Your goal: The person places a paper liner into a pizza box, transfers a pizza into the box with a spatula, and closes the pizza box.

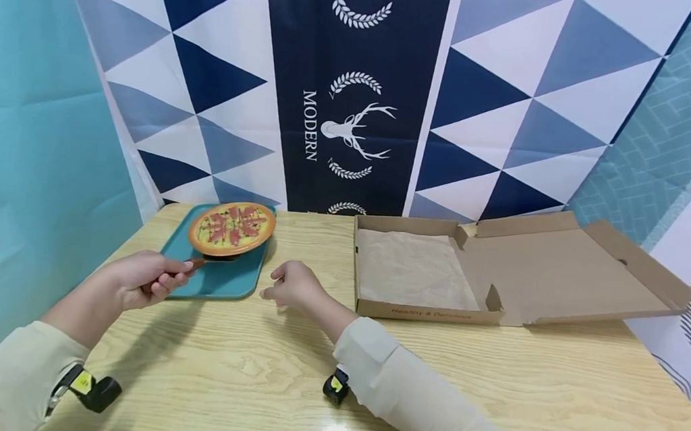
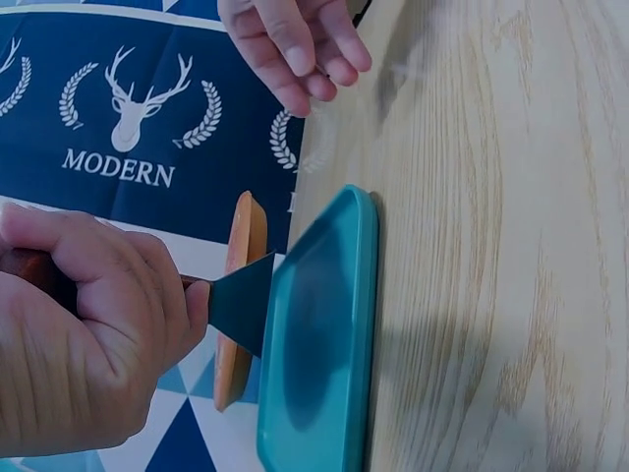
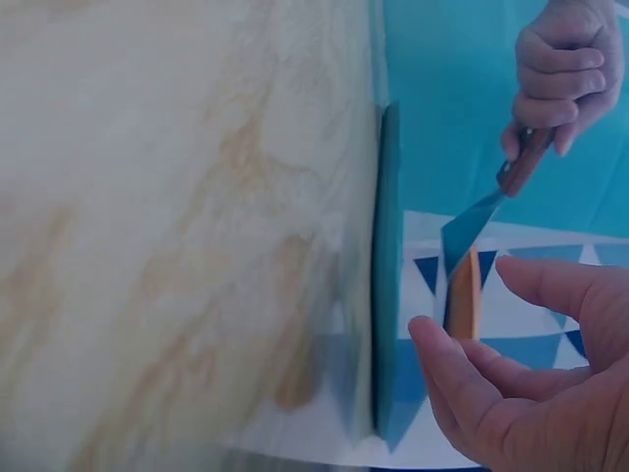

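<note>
My left hand (image 1: 144, 281) grips the reddish wooden handle (image 1: 197, 263) of a metal spatula (image 2: 241, 305). A round toy-like pizza (image 1: 232, 229) with an orange crust and red toppings rests on the spatula's blade. Seen edge-on in the left wrist view, the pizza (image 2: 236, 364) is raised off the teal tray (image 1: 214, 290), which lies flat at the table's back left. My right hand (image 1: 297, 285) hovers just right of the tray, thumb and fingers apart and slightly bent, holding nothing. From the right wrist view, the pizza's edge (image 3: 462, 305) appears beyond those fingers.
An open cardboard pizza box (image 1: 426, 313) lined with brown paper (image 1: 411, 268) stands right of centre, its lid (image 1: 572, 274) folded out to the right. Patterned cloth (image 1: 354, 108) hangs behind the wooden table (image 1: 248, 370), and a teal cloth (image 1: 40, 151) hangs at the left.
</note>
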The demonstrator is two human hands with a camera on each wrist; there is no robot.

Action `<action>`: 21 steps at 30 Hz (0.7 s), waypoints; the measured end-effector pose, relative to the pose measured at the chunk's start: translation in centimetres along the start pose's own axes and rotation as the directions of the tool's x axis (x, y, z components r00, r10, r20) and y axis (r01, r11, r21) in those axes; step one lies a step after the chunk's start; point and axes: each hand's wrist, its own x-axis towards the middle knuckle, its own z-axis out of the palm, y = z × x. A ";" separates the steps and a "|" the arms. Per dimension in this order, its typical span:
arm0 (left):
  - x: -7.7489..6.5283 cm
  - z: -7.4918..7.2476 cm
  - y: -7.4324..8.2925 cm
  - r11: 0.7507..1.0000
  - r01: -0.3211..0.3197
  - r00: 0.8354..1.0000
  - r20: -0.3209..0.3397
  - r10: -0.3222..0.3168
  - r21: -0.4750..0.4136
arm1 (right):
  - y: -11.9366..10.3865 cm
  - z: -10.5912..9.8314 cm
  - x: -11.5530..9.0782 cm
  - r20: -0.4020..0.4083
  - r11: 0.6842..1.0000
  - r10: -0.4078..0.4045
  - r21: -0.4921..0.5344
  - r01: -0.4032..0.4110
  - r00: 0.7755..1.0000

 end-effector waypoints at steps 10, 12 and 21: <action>-0.4 0.4 -0.2 1.000 -0.014 1.000 0.007 0.013 0.025 | -0.5 -1.7 -2.1 0.023 0.982 -0.104 -0.157 0.106 0.994; -0.4 0.6 -0.2 0.999 -0.014 1.000 0.007 0.014 0.037 | -0.4 -2.0 -2.5 0.036 0.977 -0.116 -0.174 0.121 0.993; -0.6 1.4 -0.2 0.994 -0.024 1.000 0.006 0.024 0.103 | -0.4 -3.2 -4.0 0.089 0.942 -0.176 -0.274 0.194 0.980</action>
